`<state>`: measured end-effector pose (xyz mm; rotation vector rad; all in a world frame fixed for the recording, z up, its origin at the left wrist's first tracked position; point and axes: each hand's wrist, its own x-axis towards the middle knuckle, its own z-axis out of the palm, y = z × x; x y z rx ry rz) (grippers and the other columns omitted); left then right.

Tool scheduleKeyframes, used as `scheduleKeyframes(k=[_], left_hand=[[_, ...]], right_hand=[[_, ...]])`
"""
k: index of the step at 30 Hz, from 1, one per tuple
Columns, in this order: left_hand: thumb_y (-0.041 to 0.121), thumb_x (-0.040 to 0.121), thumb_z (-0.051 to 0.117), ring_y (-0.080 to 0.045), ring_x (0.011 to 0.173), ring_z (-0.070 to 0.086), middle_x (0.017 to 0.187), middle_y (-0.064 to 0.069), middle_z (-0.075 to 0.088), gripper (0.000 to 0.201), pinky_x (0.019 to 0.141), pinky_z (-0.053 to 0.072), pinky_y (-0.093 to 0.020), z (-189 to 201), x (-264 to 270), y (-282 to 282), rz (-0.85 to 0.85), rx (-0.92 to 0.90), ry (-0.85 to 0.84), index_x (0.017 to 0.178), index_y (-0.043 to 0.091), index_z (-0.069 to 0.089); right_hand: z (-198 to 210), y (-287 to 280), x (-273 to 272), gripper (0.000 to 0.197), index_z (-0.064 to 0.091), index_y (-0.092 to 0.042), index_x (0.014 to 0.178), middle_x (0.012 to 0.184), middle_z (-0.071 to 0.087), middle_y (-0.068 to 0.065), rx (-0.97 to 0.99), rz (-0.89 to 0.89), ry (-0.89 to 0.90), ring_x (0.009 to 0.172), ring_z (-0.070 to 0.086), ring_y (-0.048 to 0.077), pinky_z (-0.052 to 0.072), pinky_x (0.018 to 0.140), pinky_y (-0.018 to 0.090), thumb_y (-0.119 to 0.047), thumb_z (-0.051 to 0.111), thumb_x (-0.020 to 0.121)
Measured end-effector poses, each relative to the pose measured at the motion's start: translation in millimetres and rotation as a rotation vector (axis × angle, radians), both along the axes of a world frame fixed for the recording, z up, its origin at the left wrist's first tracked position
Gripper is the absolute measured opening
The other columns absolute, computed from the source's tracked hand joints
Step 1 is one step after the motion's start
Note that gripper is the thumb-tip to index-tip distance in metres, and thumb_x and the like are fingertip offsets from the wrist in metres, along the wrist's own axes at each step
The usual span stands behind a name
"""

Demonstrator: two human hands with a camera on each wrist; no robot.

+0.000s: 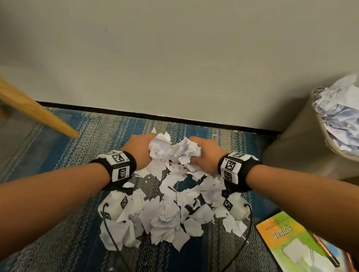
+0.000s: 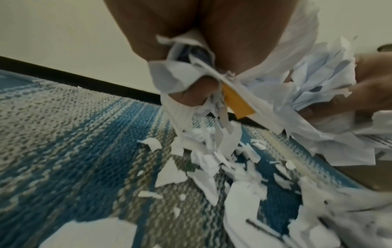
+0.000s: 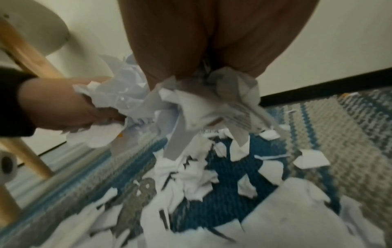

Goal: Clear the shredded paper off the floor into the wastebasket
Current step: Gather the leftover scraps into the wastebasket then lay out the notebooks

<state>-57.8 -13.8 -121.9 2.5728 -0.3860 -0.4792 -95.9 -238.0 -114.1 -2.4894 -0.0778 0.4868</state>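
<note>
A clump of torn white paper (image 1: 174, 149) is squeezed between my two hands above the blue and grey carpet (image 1: 70, 148). My left hand (image 1: 140, 149) grips its left side, my right hand (image 1: 205, 155) its right side, fingers curled into the scraps. In the left wrist view my left hand (image 2: 191, 70) holds the paper (image 2: 265, 100) with an orange scrap (image 2: 235, 102) among it. In the right wrist view my right hand (image 3: 212, 55) clutches crumpled paper (image 3: 203, 104). More shredded paper (image 1: 168, 214) lies on the floor below my wrists. The beige wastebasket (image 1: 298, 141) stands at the right, heaped with paper.
A wooden furniture leg (image 1: 32, 107) slants in at the left, near the wall (image 1: 181, 50) with its black baseboard. A green and yellow book (image 1: 302, 253) and a pen (image 1: 326, 250) lie on the floor at the lower right. Cables (image 1: 229, 260) trail from my wrist cameras.
</note>
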Motion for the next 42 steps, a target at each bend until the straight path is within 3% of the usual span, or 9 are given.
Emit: scheduleKeyframes(k=[3, 8, 14, 20, 23, 26, 32, 38, 42], left_hand=[[0.016, 0.088, 0.058, -0.033, 0.1, 0.062, 0.105, -0.011, 0.067, 0.023, 0.077, 0.044, -0.029, 23, 2, -8, -0.002, -0.025, -0.072, 0.11, 0.013, 0.061], [0.026, 0.087, 0.066, -0.026, 0.107, 0.06, 0.117, -0.004, 0.065, 0.036, 0.082, 0.039, -0.023, 82, 8, -41, -0.032, -0.093, -0.182, 0.122, 0.02, 0.059], [0.017, 0.085, 0.069, -0.028, 0.119, 0.055, 0.129, -0.007, 0.06, 0.043, 0.094, 0.038, -0.024, 177, 29, -124, -0.061, -0.293, -0.362, 0.126, 0.02, 0.059], [0.021, 0.086, 0.06, -0.024, 0.111, 0.059, 0.118, -0.003, 0.066, 0.033, 0.089, 0.041, -0.021, 206, 19, -262, -0.256, -0.435, -0.432, 0.12, 0.02, 0.062], [0.017, 0.087, 0.057, -0.029, 0.098, 0.062, 0.104, -0.007, 0.067, 0.023, 0.081, 0.048, -0.029, 194, 6, -325, -0.359, -0.399, -0.455, 0.11, 0.017, 0.061], [0.011, 0.087, 0.052, -0.035, 0.096, 0.06, 0.107, -0.014, 0.059, 0.033, 0.074, 0.045, -0.032, 177, -5, -373, -0.439, -0.244, -0.51, 0.119, 0.018, 0.055], [0.02, 0.096, 0.04, -0.037, 0.118, 0.045, 0.133, -0.016, 0.039, 0.038, 0.09, 0.044, -0.043, 128, -26, -414, -0.566, 0.221, -0.493, 0.134, 0.016, 0.04], [0.026, 0.093, 0.046, -0.031, 0.124, 0.039, 0.135, -0.015, 0.037, 0.048, 0.095, 0.042, -0.043, 106, -27, -432, -0.611, 0.459, -0.363, 0.139, 0.014, 0.037], [0.038, 0.087, 0.052, -0.04, 0.133, 0.033, 0.147, -0.016, 0.025, 0.075, 0.098, 0.039, -0.055, 84, -23, -439, -0.632, 0.561, -0.22, 0.151, 0.026, 0.015]], right_hand=[[28, -7, 1, 0.033, 0.059, -0.024, 0.112, 0.103, 0.064, -0.005, 0.075, -0.051, -0.086, 0.096, 0.062, 0.019, 0.04, 0.078, 0.024, -0.032, 0.073, 0.084], [84, -30, 0, 0.033, 0.057, -0.032, 0.114, 0.091, 0.063, -0.016, 0.166, -0.168, -0.213, 0.067, 0.056, -0.004, 0.043, 0.059, 0.013, -0.035, 0.072, 0.085], [164, -95, 2, 0.031, 0.061, -0.025, 0.108, 0.101, 0.07, -0.008, 0.201, -0.315, -0.486, 0.093, 0.067, 0.015, 0.053, 0.089, 0.041, -0.037, 0.07, 0.082], [214, -208, -40, 0.029, 0.058, -0.029, 0.11, 0.097, 0.065, -0.015, 0.035, -0.678, -0.703, 0.085, 0.059, 0.006, 0.042, 0.076, 0.015, -0.03, 0.069, 0.083], [205, -251, -62, 0.034, 0.057, -0.012, 0.118, 0.105, 0.066, 0.004, -0.116, -0.782, -0.717, 0.094, 0.06, 0.024, 0.045, 0.08, 0.026, -0.015, 0.062, 0.085], [180, -280, -69, 0.03, 0.055, -0.006, 0.113, 0.108, 0.06, 0.018, -0.381, -0.739, -0.61, 0.1, 0.056, 0.036, 0.04, 0.079, 0.033, -0.012, 0.061, 0.084], [126, -288, -78, 0.061, 0.028, -0.013, 0.133, 0.134, 0.029, 0.015, -0.553, -0.617, -0.118, 0.118, 0.042, 0.045, 0.037, 0.096, 0.047, -0.019, 0.059, 0.081], [115, -290, -68, 0.092, 0.009, -0.019, 0.148, 0.149, 0.012, 0.013, -0.619, -0.471, 0.156, 0.137, 0.019, 0.041, 0.024, 0.114, 0.048, -0.043, 0.065, 0.078], [114, -287, -61, 0.097, -0.009, -0.028, 0.15, 0.156, -0.002, 0.007, -0.762, -0.294, 0.302, 0.144, 0.008, 0.036, 0.017, 0.116, 0.049, -0.045, 0.062, 0.086]])
